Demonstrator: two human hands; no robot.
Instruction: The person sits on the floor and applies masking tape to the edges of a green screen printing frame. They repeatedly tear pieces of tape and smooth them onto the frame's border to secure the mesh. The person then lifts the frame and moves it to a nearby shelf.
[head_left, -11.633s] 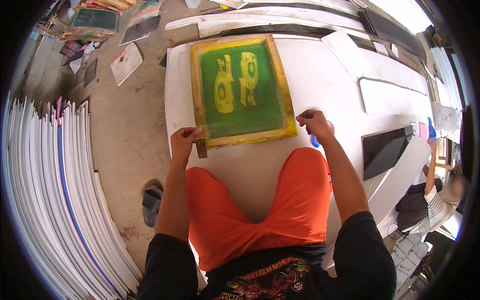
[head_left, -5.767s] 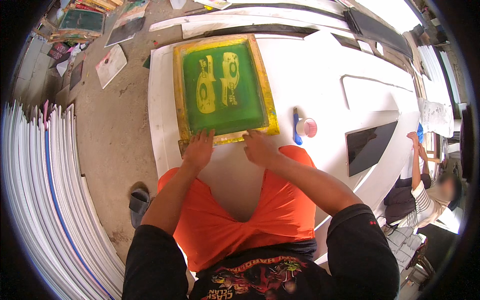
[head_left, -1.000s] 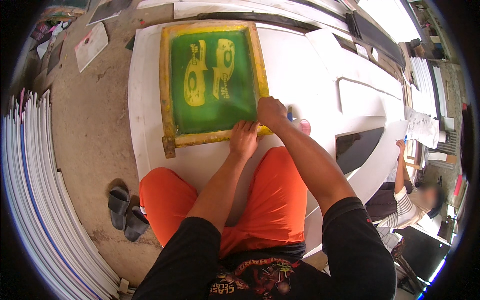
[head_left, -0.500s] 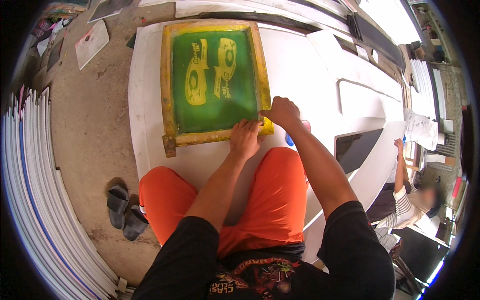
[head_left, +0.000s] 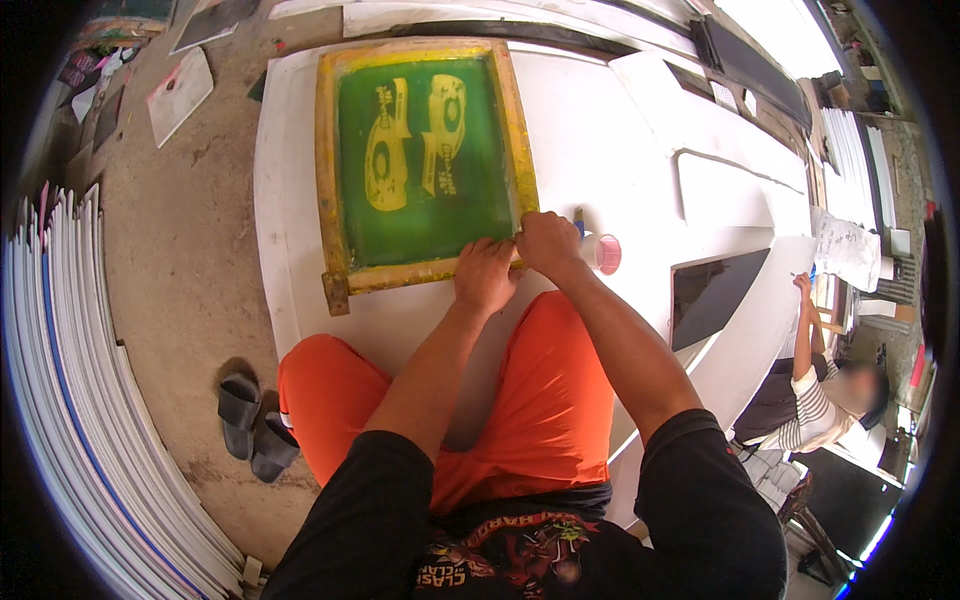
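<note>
Green mesh — yellow-stained wooden frame

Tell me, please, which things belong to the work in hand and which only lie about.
In the work, seemingly: framed green screen, touched by left hand and right hand; white board beneath; perhaps tape roll.

Lying about, seemingly: dark slippers; stacked white sheets; black panel.

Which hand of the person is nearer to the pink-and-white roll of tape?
Right. The right hand is to the left of the roll, at the lower right corner of the yellowish frame. The left hand is farther left, along its near edge.
</note>
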